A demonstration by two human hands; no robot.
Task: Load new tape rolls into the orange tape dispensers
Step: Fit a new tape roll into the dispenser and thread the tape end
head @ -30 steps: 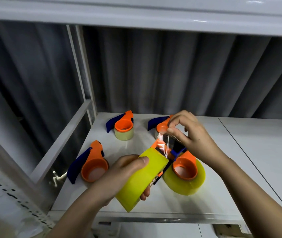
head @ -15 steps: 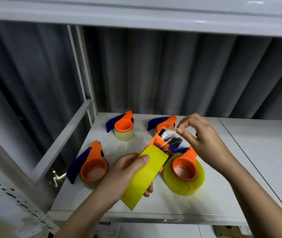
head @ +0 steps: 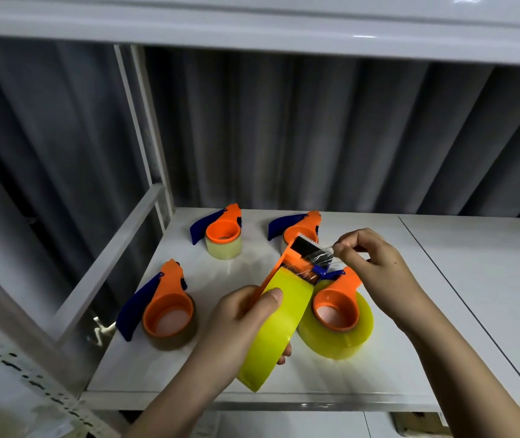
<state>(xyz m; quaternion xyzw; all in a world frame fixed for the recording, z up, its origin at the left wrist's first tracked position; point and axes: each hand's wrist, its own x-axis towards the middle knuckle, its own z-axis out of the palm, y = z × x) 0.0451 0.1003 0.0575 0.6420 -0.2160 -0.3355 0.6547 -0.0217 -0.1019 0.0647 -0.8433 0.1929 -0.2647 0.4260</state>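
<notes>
Since half a second ago, the right hand (head: pixel 375 267) has drawn the clear tape end (head: pixel 320 257) further to the right, away from the dispenser's black cutter plate, and the held dispenser has tipped slightly flatter. That hand pinches the crinkled tape end between thumb and forefinger, with the other fingers curled. The left hand (head: pixel 239 324) grips the yellow tape roll (head: pixel 279 327) loaded in an orange tape dispenser (head: pixel 293 257), thumb across the top of the roll and fingers wrapped beneath it. Roll and dispenser are held tilted above the front middle of the white shelf (head: pixel 442 295).

Four more dispensers sit on the shelf. Just right of the held roll, touching or nearly so, lies an orange dispenser on a large yellow roll (head: pixel 337 317). Near the front left edge lies an orange and blue dispenser on a brownish roll (head: pixel 163 308). Toward the back edge stands an orange and blue dispenser on a pale clear roll (head: pixel 222 232), and to its right another orange and blue dispenser (head: pixel 299 226), partly hidden behind the held one. Behind the shelf hangs a grey pleated curtain (head: pixel 315 137).
</notes>
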